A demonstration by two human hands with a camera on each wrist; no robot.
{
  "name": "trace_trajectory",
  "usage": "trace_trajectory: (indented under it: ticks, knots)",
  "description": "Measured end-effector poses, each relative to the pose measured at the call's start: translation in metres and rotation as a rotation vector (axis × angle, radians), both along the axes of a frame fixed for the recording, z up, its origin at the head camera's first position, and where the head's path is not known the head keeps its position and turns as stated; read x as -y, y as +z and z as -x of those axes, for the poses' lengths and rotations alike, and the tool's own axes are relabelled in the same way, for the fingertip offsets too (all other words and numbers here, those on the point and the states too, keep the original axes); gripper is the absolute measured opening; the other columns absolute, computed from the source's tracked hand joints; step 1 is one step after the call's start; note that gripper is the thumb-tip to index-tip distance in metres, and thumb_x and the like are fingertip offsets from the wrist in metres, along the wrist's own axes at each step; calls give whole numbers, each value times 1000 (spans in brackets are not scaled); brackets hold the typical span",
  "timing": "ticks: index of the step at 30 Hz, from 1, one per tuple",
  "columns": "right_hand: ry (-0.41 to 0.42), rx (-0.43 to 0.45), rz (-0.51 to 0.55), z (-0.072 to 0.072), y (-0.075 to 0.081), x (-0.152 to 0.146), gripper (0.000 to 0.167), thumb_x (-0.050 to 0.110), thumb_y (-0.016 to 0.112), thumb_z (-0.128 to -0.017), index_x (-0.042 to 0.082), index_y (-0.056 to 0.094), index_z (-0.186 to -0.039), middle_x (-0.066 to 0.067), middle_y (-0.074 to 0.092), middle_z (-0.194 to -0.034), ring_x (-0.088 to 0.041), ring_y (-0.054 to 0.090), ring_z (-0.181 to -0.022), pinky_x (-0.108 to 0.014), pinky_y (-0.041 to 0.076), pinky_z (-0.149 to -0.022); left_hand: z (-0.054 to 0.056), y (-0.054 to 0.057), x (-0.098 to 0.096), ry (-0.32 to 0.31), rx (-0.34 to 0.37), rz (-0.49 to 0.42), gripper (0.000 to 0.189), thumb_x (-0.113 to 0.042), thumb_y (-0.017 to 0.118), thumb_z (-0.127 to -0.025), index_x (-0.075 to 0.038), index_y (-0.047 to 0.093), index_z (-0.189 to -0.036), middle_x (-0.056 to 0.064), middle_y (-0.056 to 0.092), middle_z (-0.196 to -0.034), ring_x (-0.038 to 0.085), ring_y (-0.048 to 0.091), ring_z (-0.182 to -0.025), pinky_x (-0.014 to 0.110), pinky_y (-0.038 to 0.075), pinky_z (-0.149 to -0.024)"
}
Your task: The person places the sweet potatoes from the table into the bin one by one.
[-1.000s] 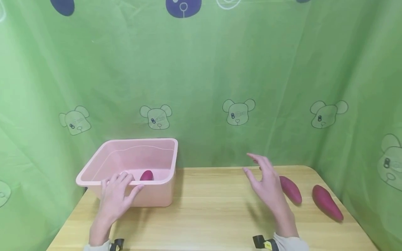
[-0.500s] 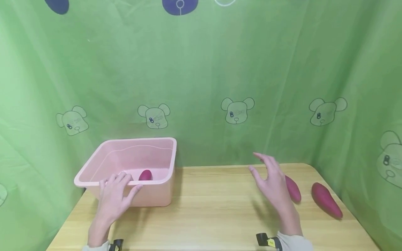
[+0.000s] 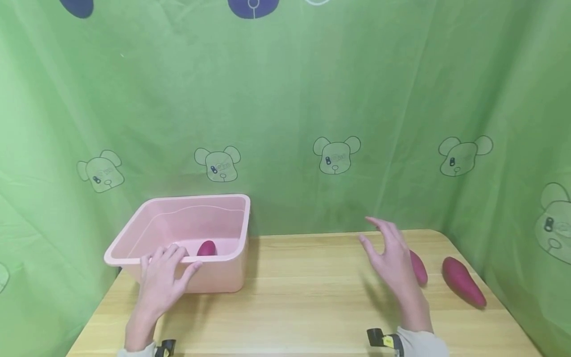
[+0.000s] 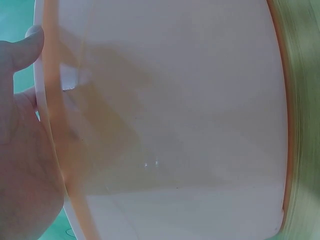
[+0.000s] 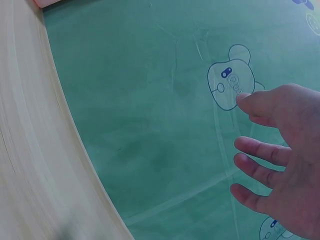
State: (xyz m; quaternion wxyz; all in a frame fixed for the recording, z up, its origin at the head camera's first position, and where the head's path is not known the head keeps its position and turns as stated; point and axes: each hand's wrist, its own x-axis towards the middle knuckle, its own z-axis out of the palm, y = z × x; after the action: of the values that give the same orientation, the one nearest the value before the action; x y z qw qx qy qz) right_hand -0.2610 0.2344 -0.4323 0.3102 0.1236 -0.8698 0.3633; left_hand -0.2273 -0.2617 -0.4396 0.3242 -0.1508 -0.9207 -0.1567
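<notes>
Left hand (image 3: pixel 162 280) gripping pink rectangular plastic tub (image 3: pixel 224 277); right hand (image 3: pixel 392 262) empty, unclenched. Leaning left-handed might tip tub.

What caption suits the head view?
Left hand grips the rim of a pink bin; empty right hand hovers near two red tubers.

The head view faces forward and down; closer wrist views share its curtain (image 3: pixel 276 99).
</notes>
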Motion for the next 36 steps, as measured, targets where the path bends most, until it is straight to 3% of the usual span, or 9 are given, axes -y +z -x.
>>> trace_trajectory:
  ticks: [16, 24, 36]
  knots:
    - [-43, 24, 12, 2, -7, -15, 52, 11, 74, -94, 3, 55, -142, -25, 53, -139, -46, 48, -126, -70, 38, -99, -1, 1, -1, 0, -1, -6, 29, -41, 70, -93, -15, 59, -89, 4, 63, -96, 28, 53, -94, 56, 31, -86]
    - [-85, 22, 6, 2, -12, -22, 55, 12, 73, -95, 3, 52, -145, -26, 52, -141, -43, 50, -121, -65, 44, -92, -2, 1, 0, 1, -4, 0, 30, -42, 70, -93, -14, 60, -91, 5, 63, -96, 28, 53, -93, 53, 30, -84]
    - [-101, 16, 71, 6, -21, -34, 53, 12, 73, -95, 2, 53, -144, -29, 50, -143, -51, 43, -131, -73, 27, -106, -1, 1, -1, -4, -13, -3, 30, -42, 70, -93, -14, 60, -91, 5, 63, -96, 29, 52, -92, 53, 30, -84]
